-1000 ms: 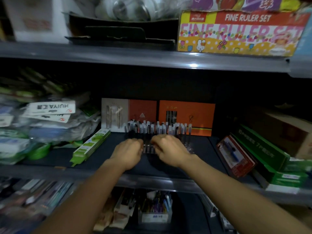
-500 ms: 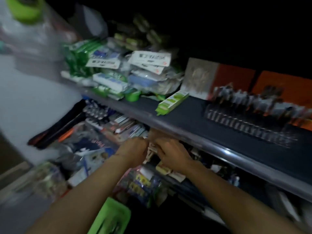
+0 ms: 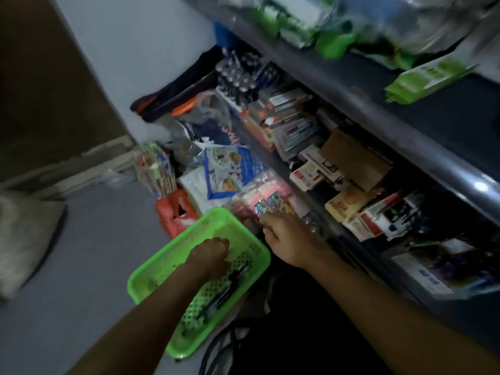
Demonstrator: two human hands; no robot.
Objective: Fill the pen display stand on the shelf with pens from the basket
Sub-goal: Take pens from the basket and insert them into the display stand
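pens (image 3: 219, 296): dark, thin sticks lying loose on the floor of the basket, mostly toward its near-right side; blurred, can't count them.
basket (image 3: 151, 269): bright green plastic, lattice walls, sits low on the floor just beside the bottom shelf stock.
display stand: not in view now; I judge it sits on the shelf above, out of the shot.
left hand (image 3: 209, 257): down inside the basket, fingers curled under; I can't tell if it grips a pen or only reaches.
right hand (image 3: 288, 239): at the basket's far-right corner, fingers bent loosely toward the pink packets; nothing visibly in it, can't tell for sure.
handling: I judge pens light, stiff, smooth-barrelled, likely to roll or slip; I'd pinch mid-barrel, or gather several side by side in a fist so they stay parallel for slotting.
risk: lattice holes could snag clips or tips; lift straight up.
pink packets (image 3: 266, 197): soft wrapped goods just beyond the basket.
orange bag (image 3: 174, 212): crumpled, touching the basket's far edge.
lower shelf (image 3: 332, 169): crowded with small boxes and cartons.
upper shelf (image 3: 405, 104): grey edge, green packets on top.
floor (image 3: 89, 239): grey, basket rests on it.
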